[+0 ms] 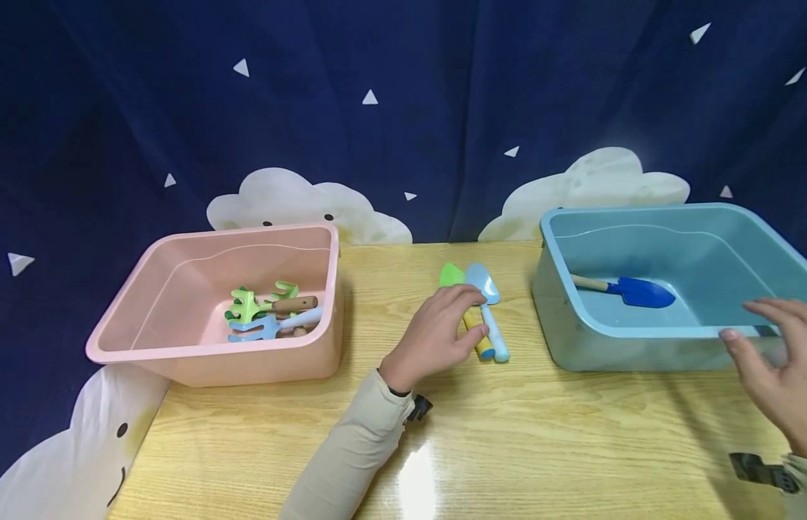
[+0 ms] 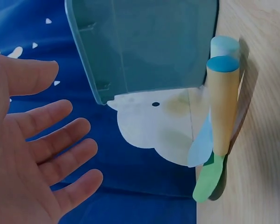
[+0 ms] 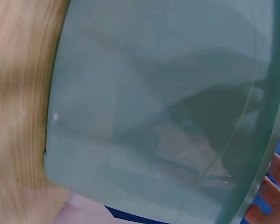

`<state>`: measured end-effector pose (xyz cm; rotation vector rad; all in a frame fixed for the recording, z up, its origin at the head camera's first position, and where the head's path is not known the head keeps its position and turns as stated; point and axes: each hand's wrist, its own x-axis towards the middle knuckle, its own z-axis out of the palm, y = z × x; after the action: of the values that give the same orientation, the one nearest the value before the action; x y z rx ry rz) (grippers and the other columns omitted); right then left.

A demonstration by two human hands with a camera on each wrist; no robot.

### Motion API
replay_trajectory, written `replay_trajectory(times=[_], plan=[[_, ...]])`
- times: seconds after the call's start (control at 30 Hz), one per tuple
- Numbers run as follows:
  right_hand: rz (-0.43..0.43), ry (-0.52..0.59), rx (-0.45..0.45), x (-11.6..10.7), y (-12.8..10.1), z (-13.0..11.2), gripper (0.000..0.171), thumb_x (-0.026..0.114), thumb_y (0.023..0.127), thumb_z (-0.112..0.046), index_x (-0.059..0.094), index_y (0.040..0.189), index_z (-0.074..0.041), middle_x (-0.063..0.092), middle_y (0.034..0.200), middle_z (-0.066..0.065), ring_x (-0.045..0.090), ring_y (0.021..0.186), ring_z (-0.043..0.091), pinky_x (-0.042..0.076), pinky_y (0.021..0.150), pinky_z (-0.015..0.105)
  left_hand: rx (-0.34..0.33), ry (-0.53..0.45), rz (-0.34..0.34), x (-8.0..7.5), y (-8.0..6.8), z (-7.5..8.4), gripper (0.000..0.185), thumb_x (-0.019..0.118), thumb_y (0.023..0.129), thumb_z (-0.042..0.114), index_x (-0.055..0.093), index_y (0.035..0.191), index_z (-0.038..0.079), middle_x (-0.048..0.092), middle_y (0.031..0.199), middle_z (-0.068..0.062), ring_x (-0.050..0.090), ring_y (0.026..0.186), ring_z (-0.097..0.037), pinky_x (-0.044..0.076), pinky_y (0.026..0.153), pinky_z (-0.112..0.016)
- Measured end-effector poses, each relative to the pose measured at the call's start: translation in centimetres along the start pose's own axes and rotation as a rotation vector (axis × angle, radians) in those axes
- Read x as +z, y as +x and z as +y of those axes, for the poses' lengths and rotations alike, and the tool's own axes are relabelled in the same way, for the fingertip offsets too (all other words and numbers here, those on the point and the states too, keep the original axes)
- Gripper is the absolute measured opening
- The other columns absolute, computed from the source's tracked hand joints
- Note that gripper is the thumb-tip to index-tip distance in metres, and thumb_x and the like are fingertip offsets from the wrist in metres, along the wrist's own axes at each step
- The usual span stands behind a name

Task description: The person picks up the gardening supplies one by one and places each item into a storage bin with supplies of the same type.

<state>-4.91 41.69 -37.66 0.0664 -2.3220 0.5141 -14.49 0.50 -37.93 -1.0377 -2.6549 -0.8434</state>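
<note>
1 dark blue curtain (image 1: 429, 43) hangs behind 1 wooden table (image 1: 540, 448), on which stand a blue tub (image 1: 605, 352) at right and a pink tub (image 1: 247, 366) at left. Both hands are empty: the right hand (image 1: 783, 361), fingers extended, is at the blue tub's near rim, contact unclear; the left hand (image 1: 436, 332), fingers loosely spread, is beside 1 light blue shovel (image 1: 488, 313) and 1 green shovel (image 2: 222, 121), lying between the tubs. 1 dark blue shovel (image 1: 637, 292) lies inside the blue tub, several rakes (image 1: 247, 307) inside the pink.
</note>
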Motion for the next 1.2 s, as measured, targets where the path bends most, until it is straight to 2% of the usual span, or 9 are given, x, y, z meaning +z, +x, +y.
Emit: replay_trajectory(times=[0.1, 0.27, 0.4, 0.53, 0.7, 0.87, 1.0, 1.03, 1.2], plan=[[-0.011, 0.002, 0.023, 0.0, -0.1, 0.3, 0.086, 0.049, 0.093, -0.065, 0.056, 0.126, 0.014, 0.047, 0.136, 0.04, 0.034, 0.141, 0.051, 0.015, 0.123, 0.055, 0.006, -0.001, -0.007, 0.2, 0.0, 0.1, 0.038, 0.062, 0.093, 0.03, 0.061, 0.127, 0.013, 0.06, 0.135, -0.002, 0.056, 0.127, -0.02, 0.044, 0.108, -0.035], [-0.06, -0.098, -0.002, 0.0, -0.3, 0.6, 0.093, 0.04, 0.092, -0.073, 0.056, 0.126, 0.012, 0.05, 0.135, 0.037, 0.034, 0.142, 0.049, 0.015, 0.124, 0.055, 0.022, 0.003, -0.015, 0.4, -0.2, 0.1, 0.037, 0.063, 0.093, 0.029, 0.062, 0.126, 0.012, 0.062, 0.132, -0.002, 0.059, 0.124, -0.019, 0.047, 0.104, -0.035], [-0.09, -0.171, -0.037, 0.1, -0.2, 0.6, 0.084, 0.043, 0.095, -0.067, 0.06, 0.123, 0.01, 0.055, 0.128, 0.036, 0.042, 0.135, 0.051, 0.018, 0.122, 0.057, 0.06, 0.034, -0.031, 0.6, -0.5, -0.2, 0.036, 0.063, 0.093, 0.03, 0.062, 0.123, 0.011, 0.063, 0.13, -0.001, 0.06, 0.119, -0.017, 0.048, 0.101, -0.033], [-0.094, -0.2, -0.053, 0.2, 0.0, 0.9, 0.069, 0.055, 0.093, -0.058, 0.065, 0.116, 0.007, 0.061, 0.117, 0.036, 0.05, 0.117, 0.055, 0.026, 0.115, 0.062, 0.094, 0.076, -0.053, 0.7, -0.8, -0.7, 0.035, 0.063, 0.093, 0.03, 0.063, 0.123, 0.012, 0.063, 0.129, -0.001, 0.061, 0.118, -0.017, 0.048, 0.1, -0.032], [-0.068, -0.102, -0.031, 0.7, -0.1, 1.3, 0.074, 0.057, 0.09, -0.064, 0.066, 0.108, 0.007, 0.061, 0.111, 0.034, 0.048, 0.111, 0.055, 0.023, 0.109, 0.063, 0.092, 0.079, -0.078, 0.9, -1.0, -1.0, 0.037, 0.063, 0.092, 0.031, 0.063, 0.124, 0.012, 0.062, 0.131, -0.002, 0.06, 0.121, -0.018, 0.049, 0.101, -0.033], [-0.006, 0.024, -0.073, 1.3, -0.3, 1.5, 0.089, 0.051, 0.086, -0.075, 0.064, 0.104, 0.01, 0.059, 0.106, 0.035, 0.044, 0.108, 0.054, 0.015, 0.118, 0.054, 0.083, 0.064, -0.108, 1.1, -1.1, -1.4, 0.035, 0.065, 0.092, 0.029, 0.063, 0.122, 0.01, 0.062, 0.13, -0.003, 0.06, 0.121, -0.018, 0.049, 0.101, -0.033], [0.009, 0.036, -0.104, 1.3, -0.4, 1.5, 0.08, 0.054, 0.088, -0.069, 0.067, 0.103, 0.008, 0.062, 0.103, 0.034, 0.049, 0.106, 0.049, 0.019, 0.118, 0.05, 0.05, 0.062, -0.141, 1.1, -1.1, -1.9, 0.035, 0.065, 0.093, 0.028, 0.063, 0.122, 0.01, 0.062, 0.129, -0.003, 0.06, 0.12, -0.018, 0.049, 0.1, -0.034], [0.006, 0.028, -0.113, 1.3, -0.4, 1.5, 0.078, 0.054, 0.089, -0.067, 0.067, 0.103, 0.008, 0.062, 0.102, 0.034, 0.05, 0.106, 0.049, 0.02, 0.118, 0.053, 0.041, 0.061, -0.147, 1.1, -1.1, -1.9, 0.035, 0.065, 0.093, 0.029, 0.063, 0.123, 0.01, 0.062, 0.129, -0.003, 0.06, 0.12, -0.018, 0.049, 0.099, -0.034], [-0.004, 0.025, -0.148, 1.3, -0.2, 1.2, 0.075, 0.052, 0.092, -0.065, 0.067, 0.101, 0.008, 0.062, 0.1, 0.032, 0.053, 0.106, 0.034, 0.021, 0.118, 0.047, 0.007, 0.033, -0.168, 1.2, -1.1, -2.3, 0.035, 0.064, 0.094, 0.029, 0.062, 0.124, 0.01, 0.062, 0.13, -0.003, 0.061, 0.119, -0.019, 0.05, 0.098, -0.036]])
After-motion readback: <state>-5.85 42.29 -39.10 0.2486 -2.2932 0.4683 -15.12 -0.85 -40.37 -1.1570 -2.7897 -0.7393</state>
